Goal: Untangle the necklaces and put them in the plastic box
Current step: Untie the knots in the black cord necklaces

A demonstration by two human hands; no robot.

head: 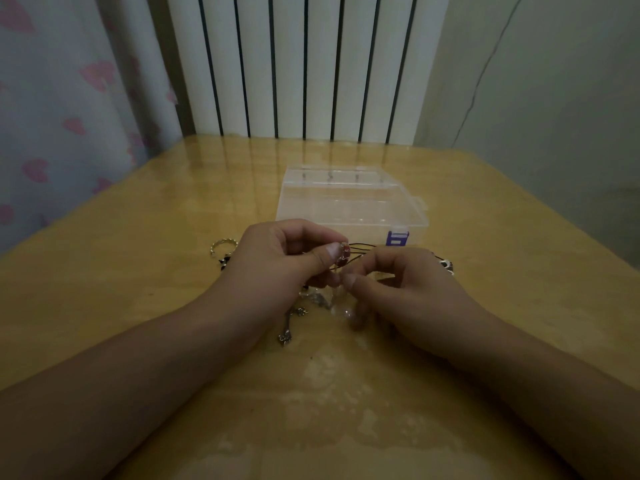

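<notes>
While both hands work just in front of the box:
Left hand: pinches red bead on black cord.
Right hand: pinches cord (fingers curled).
Silver chain: on table, under hands.

A home room: a heart-print curtain, white radiator and wooden table.

A tangle of black cords with a red pendant is held up just before the clear plastic box, which is closed.
</notes>
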